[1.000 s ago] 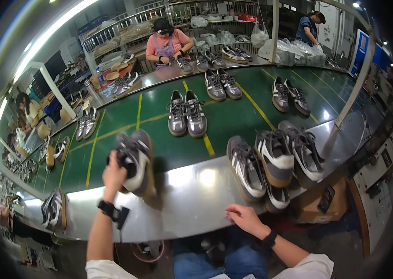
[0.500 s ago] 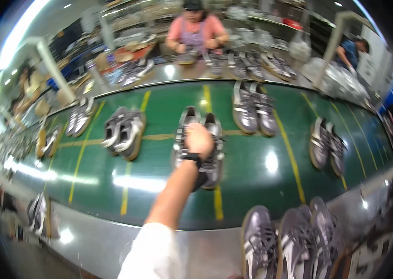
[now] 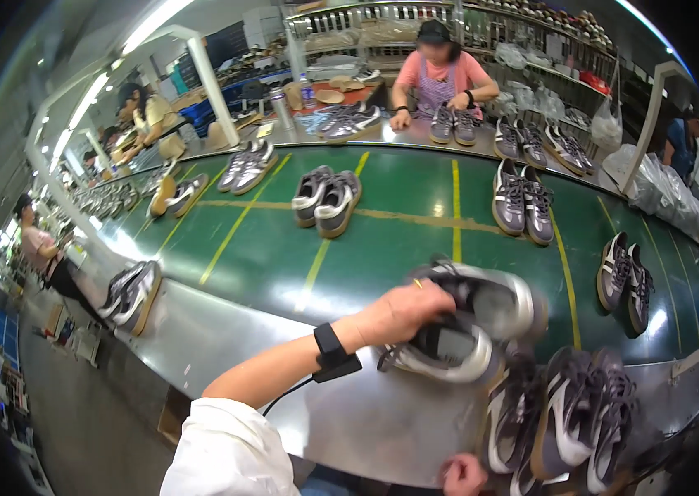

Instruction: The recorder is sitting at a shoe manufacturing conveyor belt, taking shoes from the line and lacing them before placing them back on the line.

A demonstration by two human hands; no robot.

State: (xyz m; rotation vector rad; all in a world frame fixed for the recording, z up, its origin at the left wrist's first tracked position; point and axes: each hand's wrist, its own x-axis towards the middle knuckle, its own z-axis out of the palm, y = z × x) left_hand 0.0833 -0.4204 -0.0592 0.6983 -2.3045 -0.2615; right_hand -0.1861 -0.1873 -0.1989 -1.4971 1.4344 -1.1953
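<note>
Left hand [image 3: 399,312] closed around a pair of grey sneakers [image 3: 465,322] lying crosswise, toes pointing right, over the steel ledge [image 3: 234,331] beside the green conveyor belt [image 3: 416,240]; right hand [image 3: 463,474] low, grip unclear; clear plastic bags [image 3: 655,178] far right.

The belt [image 3: 416,240] is dark green with yellow lines. Its near metal ledge [image 3: 234,331] is silver-grey. The held pair of sneakers [image 3: 461,318] is grey and black with white soles. The far person's shirt [image 3: 436,74] is pink.
</note>
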